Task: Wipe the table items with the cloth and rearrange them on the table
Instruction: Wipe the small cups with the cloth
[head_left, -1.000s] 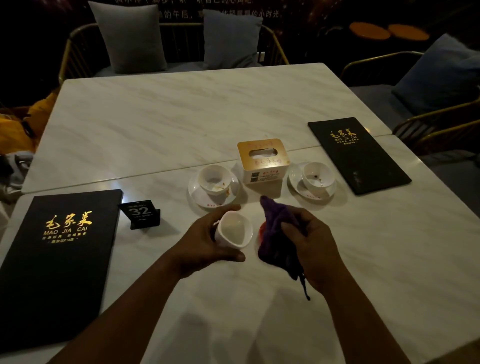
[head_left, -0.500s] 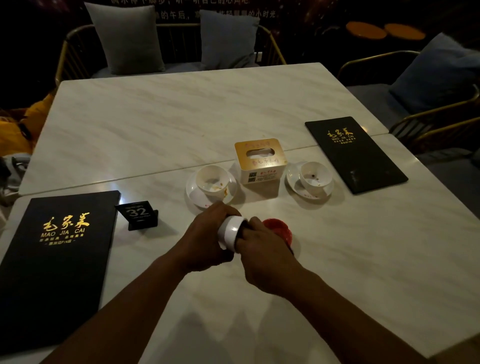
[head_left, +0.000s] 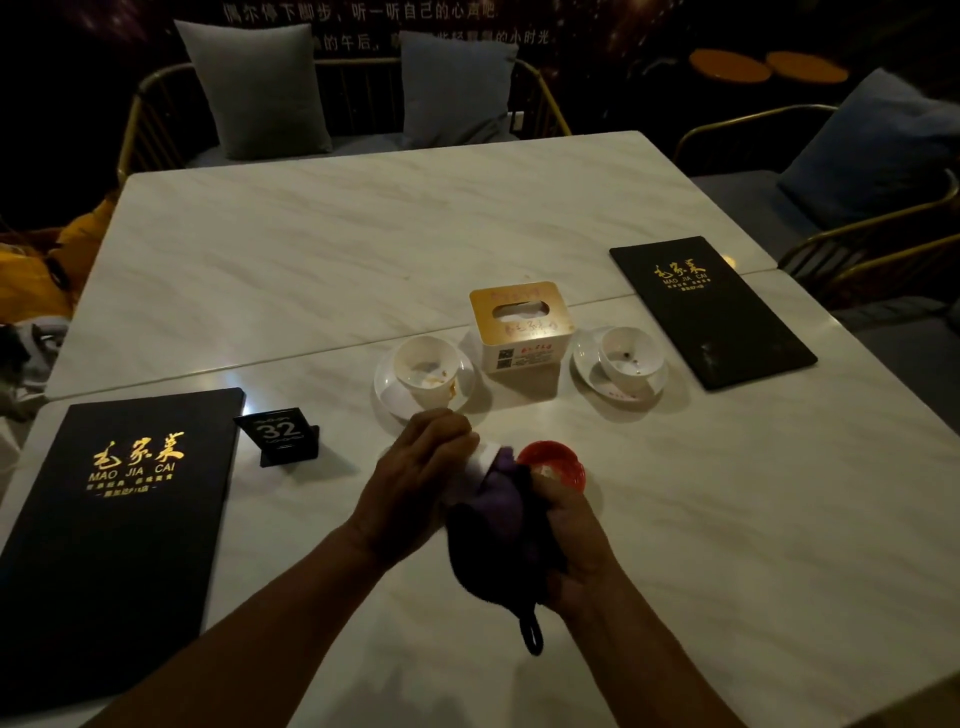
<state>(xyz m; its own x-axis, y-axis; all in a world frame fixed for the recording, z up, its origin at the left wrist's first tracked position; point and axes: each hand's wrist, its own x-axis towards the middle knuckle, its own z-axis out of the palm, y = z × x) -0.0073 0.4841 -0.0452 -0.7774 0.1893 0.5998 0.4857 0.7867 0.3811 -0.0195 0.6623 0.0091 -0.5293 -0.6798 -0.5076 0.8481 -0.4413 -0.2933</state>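
From my head view, my left hand (head_left: 415, 478) gripped a small white cup (head_left: 480, 460) above the near middle of the table (head_left: 363, 234). My right hand (head_left: 571, 540) clenched the dark purple cloth (head_left: 498, 530), bunched against the cup's mouth. A glossy red dish (head_left: 553, 462) sat just beyond my right knuckles.

Smooth veined marble ran open from the centre seam to the far edge, and toward the near right corner. One black menu (head_left: 114, 519) lay along the left edge with a number stand (head_left: 280, 434) just beside it. A second menu (head_left: 711, 312) lay near the right edge. Between the menus stood a tissue box (head_left: 522, 327), flanked by a soiled left bowl (head_left: 426, 364) and a right bowl (head_left: 631, 358), both on saucers. Grey cushions (head_left: 260, 88) leaned on a gold-framed bench behind.
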